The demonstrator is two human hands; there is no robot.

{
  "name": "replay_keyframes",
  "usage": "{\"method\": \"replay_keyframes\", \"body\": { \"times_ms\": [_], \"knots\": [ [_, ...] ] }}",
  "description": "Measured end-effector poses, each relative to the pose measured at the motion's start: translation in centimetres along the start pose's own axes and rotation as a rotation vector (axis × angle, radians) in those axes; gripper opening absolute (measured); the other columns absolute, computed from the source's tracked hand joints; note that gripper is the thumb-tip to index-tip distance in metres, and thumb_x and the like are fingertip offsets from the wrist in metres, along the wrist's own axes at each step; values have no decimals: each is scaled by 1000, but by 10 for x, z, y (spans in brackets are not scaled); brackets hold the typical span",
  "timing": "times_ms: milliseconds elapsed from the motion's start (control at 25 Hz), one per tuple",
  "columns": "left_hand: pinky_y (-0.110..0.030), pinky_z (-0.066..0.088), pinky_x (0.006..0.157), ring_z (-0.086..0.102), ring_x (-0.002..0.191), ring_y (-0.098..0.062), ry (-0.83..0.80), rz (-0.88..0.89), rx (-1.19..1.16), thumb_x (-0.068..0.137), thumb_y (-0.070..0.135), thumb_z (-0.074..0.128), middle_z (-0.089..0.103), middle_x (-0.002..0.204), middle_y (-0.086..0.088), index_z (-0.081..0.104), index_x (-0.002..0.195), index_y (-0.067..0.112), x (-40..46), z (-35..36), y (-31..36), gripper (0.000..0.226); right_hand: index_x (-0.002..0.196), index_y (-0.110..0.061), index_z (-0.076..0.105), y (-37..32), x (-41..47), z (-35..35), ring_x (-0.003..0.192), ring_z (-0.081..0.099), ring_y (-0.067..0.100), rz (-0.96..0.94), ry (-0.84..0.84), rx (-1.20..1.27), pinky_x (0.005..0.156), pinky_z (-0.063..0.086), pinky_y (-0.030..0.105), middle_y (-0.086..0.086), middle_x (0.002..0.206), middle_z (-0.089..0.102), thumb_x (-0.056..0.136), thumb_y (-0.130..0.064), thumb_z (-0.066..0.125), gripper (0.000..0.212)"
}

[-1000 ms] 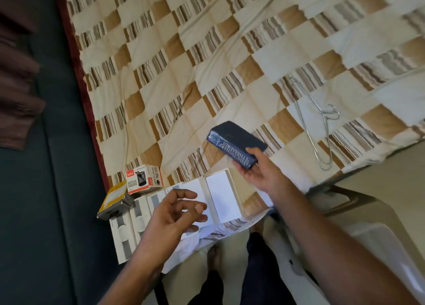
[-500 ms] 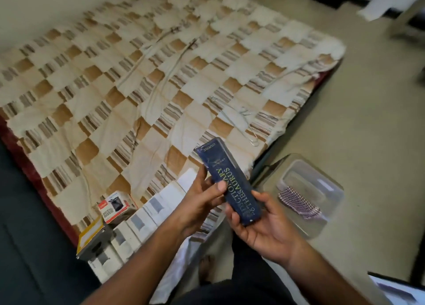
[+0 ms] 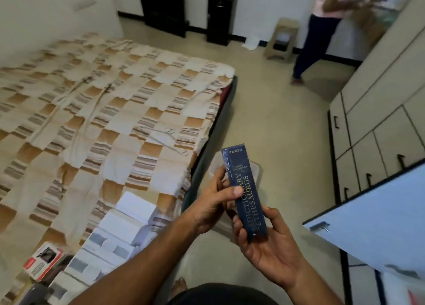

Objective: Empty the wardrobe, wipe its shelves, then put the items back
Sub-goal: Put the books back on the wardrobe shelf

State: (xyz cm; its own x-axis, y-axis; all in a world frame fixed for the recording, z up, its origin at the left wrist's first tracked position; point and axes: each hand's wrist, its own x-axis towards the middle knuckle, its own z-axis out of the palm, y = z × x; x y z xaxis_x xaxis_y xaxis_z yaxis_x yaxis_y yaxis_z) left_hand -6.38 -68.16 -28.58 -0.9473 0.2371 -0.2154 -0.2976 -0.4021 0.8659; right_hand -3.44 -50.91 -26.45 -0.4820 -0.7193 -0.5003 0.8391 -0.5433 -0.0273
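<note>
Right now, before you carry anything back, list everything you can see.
dictionary: one, dark blue, held upright in both hands
white boxes: several, bed's near edge
red-and-white box: one, bed's near-left corner
wire hanger: one, on the bedspread
bedspread: one, cream and brown checks
stool: one, beige, far wall
wardrobe door: one, open, right
other person: one, far right
hands: left, right, both gripping the dictionary

Left hand [image 3: 212,203]: forearm raised from lower left, thumb and fingers pinching the book [image 3: 244,190] at its left edge. Right hand [image 3: 268,247]: palm up, fingers curled around its lower end.
</note>
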Motion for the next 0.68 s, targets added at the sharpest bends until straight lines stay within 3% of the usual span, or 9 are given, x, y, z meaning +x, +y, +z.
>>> {"method": "replay_keyframes", "body": {
  "times_ms": [120,280,440,520,600,680],
  "knots": [
    [-37,54,90,64,109,-25,-55,-35,34,52,45,95,65,117,-10,39,145,12,16,67,-22,113,133,6,56,-24,-61,-29,85,70,37,-97,30,14,65,63,42,30,112,63,58,-11,95,86],
    [-36,54,95,62,119,-28,-167,-83,98,50,44,97,64,128,-11,40,144,14,28,160,-65,114,132,7,57,-62,-149,-75,81,69,32,-237,103,-7,57,61,33,28,111,63,59,-12,95,85],
    [-32,47,106,54,130,-11,-193,-12,313,37,71,90,47,149,7,19,157,36,40,215,-74,144,119,3,63,-106,-241,-110,62,62,22,-523,463,-263,42,50,20,21,87,66,78,-25,74,51],
    [-34,35,112,38,141,-6,-237,77,598,41,82,81,31,159,13,12,155,49,51,235,-70,137,107,-2,66,-123,-284,-120,54,59,20,-625,638,-458,40,46,19,15,78,66,84,-27,67,34],
    [-33,28,117,29,143,-2,-497,97,964,49,84,75,23,161,20,12,153,53,61,260,-72,125,96,-8,66,-133,-314,-127,51,56,19,-642,754,-603,41,44,19,10,73,64,89,-28,64,21],
    [-33,37,116,38,137,-4,-845,64,1210,54,79,78,28,155,18,12,156,45,76,294,-87,126,92,-11,66,-137,-339,-137,50,55,17,-629,813,-657,44,43,20,8,70,64,89,-32,65,21]
  ]
}}
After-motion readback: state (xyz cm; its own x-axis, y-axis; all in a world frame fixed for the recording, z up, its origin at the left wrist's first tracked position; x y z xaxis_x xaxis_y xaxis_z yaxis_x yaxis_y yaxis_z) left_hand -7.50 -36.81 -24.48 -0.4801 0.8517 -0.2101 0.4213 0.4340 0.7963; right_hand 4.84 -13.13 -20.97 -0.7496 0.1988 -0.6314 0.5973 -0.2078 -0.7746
